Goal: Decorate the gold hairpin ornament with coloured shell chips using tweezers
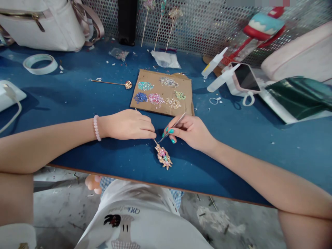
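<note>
My left hand [132, 125] is closed round the thin stem of a gold hairpin. Its ornate head [163, 157], set with pink and pale green stones, points toward me above the blue table. In my right hand [193, 133] a pair of metal tweezers [174, 125] is pinched, tips down near the neck of the hairpin. Whether the tips hold a stone is too small to tell. Just beyond both hands lies a cardboard sheet [163, 89] with several small heaps of coloured stones, among them blue, pink, turquoise and yellow-green.
Another hairpin [111, 82] lies left of the cardboard. Farther out are a tape roll [40, 64], a white bag [49, 26], glue bottles [214, 63], a phone [242, 79] and a dark green packet [298, 98]. Hairpins [157, 26] stand upright against a perforated metal panel [202, 27].
</note>
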`<action>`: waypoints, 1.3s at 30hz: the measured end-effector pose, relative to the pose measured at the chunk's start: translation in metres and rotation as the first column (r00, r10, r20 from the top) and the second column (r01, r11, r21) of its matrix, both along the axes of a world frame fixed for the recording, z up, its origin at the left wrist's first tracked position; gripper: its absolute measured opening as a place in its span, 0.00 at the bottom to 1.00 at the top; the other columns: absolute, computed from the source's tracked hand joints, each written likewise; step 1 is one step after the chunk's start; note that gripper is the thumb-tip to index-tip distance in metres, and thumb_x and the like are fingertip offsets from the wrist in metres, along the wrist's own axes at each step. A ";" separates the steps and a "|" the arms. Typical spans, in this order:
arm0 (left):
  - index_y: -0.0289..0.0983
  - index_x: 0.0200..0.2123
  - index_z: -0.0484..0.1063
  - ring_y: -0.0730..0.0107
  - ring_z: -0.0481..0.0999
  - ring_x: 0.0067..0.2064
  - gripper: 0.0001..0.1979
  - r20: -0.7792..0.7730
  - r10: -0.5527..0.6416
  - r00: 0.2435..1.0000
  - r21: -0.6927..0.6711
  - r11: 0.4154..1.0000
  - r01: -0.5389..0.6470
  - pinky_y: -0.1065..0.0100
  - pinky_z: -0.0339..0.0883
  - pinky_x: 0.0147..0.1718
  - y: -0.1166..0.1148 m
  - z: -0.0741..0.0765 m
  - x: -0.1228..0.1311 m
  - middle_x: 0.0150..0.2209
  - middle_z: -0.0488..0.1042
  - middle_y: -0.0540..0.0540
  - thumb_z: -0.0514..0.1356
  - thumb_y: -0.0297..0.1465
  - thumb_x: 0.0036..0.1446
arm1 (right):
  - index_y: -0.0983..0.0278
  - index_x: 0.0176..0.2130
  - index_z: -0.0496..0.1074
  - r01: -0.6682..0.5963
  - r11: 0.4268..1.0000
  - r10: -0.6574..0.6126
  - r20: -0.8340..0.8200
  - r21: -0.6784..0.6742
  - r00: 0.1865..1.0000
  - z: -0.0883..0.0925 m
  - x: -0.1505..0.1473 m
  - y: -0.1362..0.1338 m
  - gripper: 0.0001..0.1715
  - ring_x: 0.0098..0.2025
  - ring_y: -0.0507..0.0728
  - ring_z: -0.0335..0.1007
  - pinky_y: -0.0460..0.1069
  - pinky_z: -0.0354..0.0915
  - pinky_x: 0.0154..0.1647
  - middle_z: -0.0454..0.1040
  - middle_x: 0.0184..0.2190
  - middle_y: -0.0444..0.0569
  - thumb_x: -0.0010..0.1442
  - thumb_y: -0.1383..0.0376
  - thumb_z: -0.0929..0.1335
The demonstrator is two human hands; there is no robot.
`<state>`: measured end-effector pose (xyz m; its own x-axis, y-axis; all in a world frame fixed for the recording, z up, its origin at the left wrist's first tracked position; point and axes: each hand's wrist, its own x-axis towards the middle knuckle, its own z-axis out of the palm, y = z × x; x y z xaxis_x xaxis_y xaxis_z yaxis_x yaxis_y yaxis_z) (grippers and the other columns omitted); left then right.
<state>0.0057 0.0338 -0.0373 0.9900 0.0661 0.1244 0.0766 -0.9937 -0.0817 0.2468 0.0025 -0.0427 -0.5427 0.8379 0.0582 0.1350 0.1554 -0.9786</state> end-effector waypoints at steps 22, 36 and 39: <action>0.34 0.50 0.68 0.65 0.75 0.44 0.13 -0.050 0.035 0.998 0.000 0.999 -0.035 0.61 0.74 0.41 -0.001 0.002 0.002 0.47 0.72 0.43 0.58 0.32 0.64 | 0.65 0.29 0.70 0.051 0.999 -0.051 -0.030 -0.008 0.998 -0.002 0.001 0.002 0.19 0.18 0.48 0.65 0.45 0.64 0.22 0.70 0.17 0.41 0.53 0.52 0.73; 0.34 0.48 0.69 0.65 0.74 0.45 0.12 0.008 0.018 1.000 0.037 0.999 -0.019 0.60 0.74 0.41 -0.002 -0.002 -0.001 0.47 0.71 0.43 0.59 0.31 0.64 | 0.64 0.31 0.72 0.098 0.995 -0.098 0.003 0.036 0.995 -0.003 0.002 0.000 0.18 0.20 0.49 0.68 0.44 0.64 0.22 0.72 0.19 0.42 0.52 0.52 0.73; 0.34 0.49 0.68 0.64 0.74 0.46 0.12 0.005 0.024 1.000 0.045 0.999 -0.024 0.60 0.74 0.42 -0.002 -0.003 -0.001 0.48 0.71 0.43 0.59 0.31 0.64 | 0.64 0.31 0.72 0.094 0.995 -0.095 0.012 0.043 0.995 -0.003 0.002 0.000 0.18 0.21 0.49 0.69 0.44 0.65 0.23 0.73 0.20 0.43 0.52 0.53 0.74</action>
